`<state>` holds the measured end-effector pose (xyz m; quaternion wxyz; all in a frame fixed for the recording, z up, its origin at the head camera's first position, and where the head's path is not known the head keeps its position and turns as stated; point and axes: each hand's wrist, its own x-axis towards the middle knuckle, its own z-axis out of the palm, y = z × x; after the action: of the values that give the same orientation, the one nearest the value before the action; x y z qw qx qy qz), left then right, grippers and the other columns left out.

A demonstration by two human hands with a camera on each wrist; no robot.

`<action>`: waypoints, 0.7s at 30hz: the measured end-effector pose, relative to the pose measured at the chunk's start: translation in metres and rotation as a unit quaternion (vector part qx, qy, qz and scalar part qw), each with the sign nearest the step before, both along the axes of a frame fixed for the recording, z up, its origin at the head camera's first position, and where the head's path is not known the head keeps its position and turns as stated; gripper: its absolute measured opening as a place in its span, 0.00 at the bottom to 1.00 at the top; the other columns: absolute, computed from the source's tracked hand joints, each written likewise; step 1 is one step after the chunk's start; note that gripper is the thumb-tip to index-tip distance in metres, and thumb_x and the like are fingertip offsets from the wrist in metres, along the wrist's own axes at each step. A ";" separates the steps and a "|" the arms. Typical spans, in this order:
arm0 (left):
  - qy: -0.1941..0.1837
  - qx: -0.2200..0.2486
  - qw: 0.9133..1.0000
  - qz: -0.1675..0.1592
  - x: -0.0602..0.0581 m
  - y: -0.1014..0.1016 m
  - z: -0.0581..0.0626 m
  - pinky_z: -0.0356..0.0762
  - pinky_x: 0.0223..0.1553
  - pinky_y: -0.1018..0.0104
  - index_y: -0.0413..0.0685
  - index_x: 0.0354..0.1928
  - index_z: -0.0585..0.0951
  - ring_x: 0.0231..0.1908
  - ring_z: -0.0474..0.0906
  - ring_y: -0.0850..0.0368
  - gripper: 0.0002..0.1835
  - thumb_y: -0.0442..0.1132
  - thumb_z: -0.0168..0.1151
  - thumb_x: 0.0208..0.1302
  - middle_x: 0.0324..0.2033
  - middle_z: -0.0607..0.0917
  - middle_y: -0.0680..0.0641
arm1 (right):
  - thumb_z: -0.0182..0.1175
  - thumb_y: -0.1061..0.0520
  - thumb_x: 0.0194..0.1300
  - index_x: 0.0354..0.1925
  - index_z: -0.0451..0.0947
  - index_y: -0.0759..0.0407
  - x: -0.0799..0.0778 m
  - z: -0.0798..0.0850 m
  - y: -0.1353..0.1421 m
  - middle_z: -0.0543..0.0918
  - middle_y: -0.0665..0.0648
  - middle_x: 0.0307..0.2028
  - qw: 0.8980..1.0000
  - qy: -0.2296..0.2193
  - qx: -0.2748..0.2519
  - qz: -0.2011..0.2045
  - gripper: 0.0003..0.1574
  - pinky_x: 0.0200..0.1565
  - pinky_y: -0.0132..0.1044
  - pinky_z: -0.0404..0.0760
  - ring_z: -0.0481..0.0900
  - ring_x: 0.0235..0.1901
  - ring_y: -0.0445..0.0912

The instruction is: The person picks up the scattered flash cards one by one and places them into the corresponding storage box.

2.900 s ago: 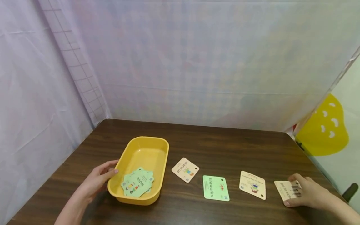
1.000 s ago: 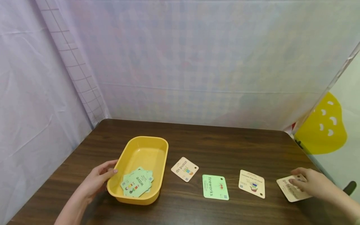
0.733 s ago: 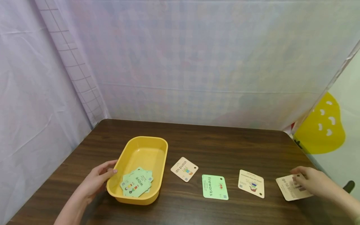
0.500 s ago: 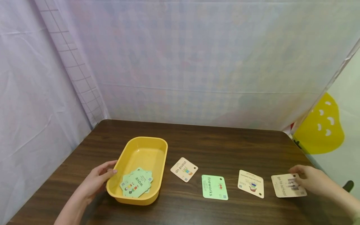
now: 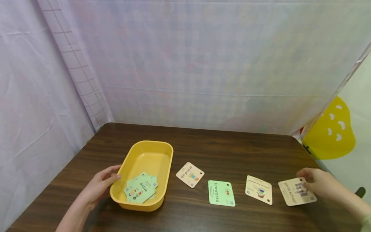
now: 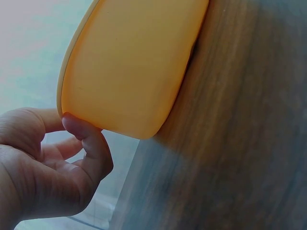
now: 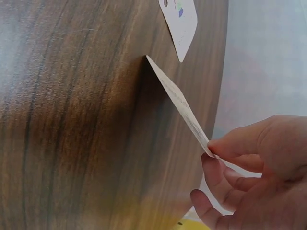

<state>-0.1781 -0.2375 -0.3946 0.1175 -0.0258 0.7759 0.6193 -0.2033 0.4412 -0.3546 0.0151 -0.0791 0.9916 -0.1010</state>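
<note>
My right hand (image 5: 316, 184) pinches one edge of a cream "go to school" flashcard (image 5: 295, 193) between thumb and finger. In the right wrist view this flashcard (image 7: 177, 103) is tilted, its held edge raised off the tabletop. On the left, my left hand (image 5: 98, 187) grips the near-left rim of a yellow plastic tray (image 5: 156, 154), thumb against its edge in the left wrist view. Several green flashcards (image 5: 142, 188) lie piled at the tray's near end, the top one reading "wave".
Between tray and right hand, a cream "stand up" flashcard (image 5: 189, 174), a green "fireworks" flashcard (image 5: 222, 193) and another cream flashcard (image 5: 259, 189) lie in a row on the dark wooden table (image 5: 220, 151). White curtains (image 5: 203, 64) hang behind.
The "go to school" flashcard has shifted and turned at the table's right. Earlier my right fingers covered much of it; now they pinch its right edge. Left hand and tray stay put.
</note>
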 end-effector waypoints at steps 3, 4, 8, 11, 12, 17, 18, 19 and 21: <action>-0.001 -0.001 1.000 0.002 0.000 0.000 0.000 0.83 0.34 0.65 0.36 0.75 0.56 0.38 0.79 0.61 0.32 0.41 0.51 0.75 0.42 0.79 0.50 | 0.66 0.65 0.54 0.44 0.80 0.70 0.000 0.003 -0.002 0.85 0.61 0.34 1.000 0.002 -0.005 0.001 0.17 0.36 0.47 0.76 0.81 0.37 0.54; -0.001 -0.001 1.000 0.003 0.000 0.000 0.000 0.82 0.34 0.65 0.36 0.75 0.56 0.38 0.79 0.61 0.32 0.41 0.51 0.75 0.42 0.79 0.50 | 0.66 0.65 0.54 0.44 0.80 0.70 0.000 0.004 -0.003 0.85 0.61 0.35 1.000 0.001 -0.004 0.001 0.17 0.36 0.47 0.77 0.81 0.37 0.54; -0.001 -0.003 1.000 0.002 0.000 0.000 0.000 0.82 0.33 0.66 0.36 0.75 0.56 0.38 0.79 0.61 0.32 0.41 0.51 0.75 0.42 0.80 0.50 | 0.66 0.65 0.54 0.44 0.80 0.69 -0.001 0.006 -0.004 0.85 0.63 0.35 1.000 0.003 -0.006 0.001 0.17 0.38 0.55 0.78 0.82 0.38 0.58; 0.000 -0.003 1.000 0.001 0.000 0.000 0.000 0.82 0.32 0.66 0.36 0.75 0.56 0.37 0.79 0.61 0.32 0.42 0.51 0.75 0.43 0.80 0.50 | 0.66 0.65 0.54 0.44 0.80 0.69 -0.004 0.007 -0.005 0.85 0.62 0.35 1.000 0.003 -0.008 0.005 0.17 0.39 0.55 0.78 0.82 0.38 0.57; 0.000 -0.003 1.000 0.000 0.000 0.000 -0.001 0.82 0.32 0.66 0.36 0.75 0.56 0.37 0.79 0.61 0.32 0.42 0.51 0.75 0.43 0.80 0.50 | 0.66 0.65 0.54 0.44 0.80 0.68 -0.004 0.008 -0.006 0.85 0.61 0.35 1.000 0.003 -0.008 0.005 0.17 0.38 0.53 0.78 0.82 0.37 0.56; -0.001 -0.002 1.000 0.001 0.000 0.000 -0.002 0.81 0.33 0.66 0.36 0.75 0.56 0.37 0.78 0.62 0.32 0.42 0.51 0.75 0.42 0.79 0.50 | 0.66 0.66 0.53 0.43 0.80 0.69 -0.007 0.014 -0.012 0.85 0.59 0.33 1.000 0.007 -0.007 0.014 0.16 0.34 0.42 0.75 0.80 0.34 0.49; -0.001 -0.002 1.000 0.001 0.000 0.000 -0.002 0.81 0.33 0.66 0.36 0.75 0.56 0.36 0.78 0.62 0.32 0.42 0.51 0.75 0.42 0.79 0.50 | 0.65 0.67 0.54 0.43 0.79 0.70 -0.007 0.016 -0.014 0.85 0.59 0.33 1.000 0.003 -0.009 0.015 0.16 0.33 0.40 0.75 0.80 0.34 0.49; -0.001 -0.002 1.000 0.002 0.000 0.000 -0.002 0.81 0.32 0.67 0.36 0.75 0.56 0.36 0.78 0.62 0.32 0.42 0.51 0.75 0.42 0.79 0.51 | 0.65 0.67 0.54 0.43 0.79 0.70 -0.008 0.017 -0.015 0.85 0.58 0.32 1.000 0.001 -0.011 0.014 0.16 0.32 0.39 0.75 0.80 0.33 0.48; 0.000 -0.002 1.000 0.003 0.000 0.000 -0.001 0.80 0.31 0.67 0.36 0.75 0.56 0.35 0.78 0.62 0.32 0.41 0.51 0.75 0.42 0.79 0.51 | 0.64 0.67 0.55 0.43 0.79 0.70 -0.010 0.021 -0.017 0.85 0.58 0.32 1.000 -0.008 -0.018 0.014 0.15 0.31 0.38 0.75 0.79 0.32 0.47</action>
<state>-0.1783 -0.2374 -0.3961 0.1160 -0.0286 0.7769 0.6182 -0.2130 0.4238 -0.3336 0.0225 -0.0923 0.9883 -0.1194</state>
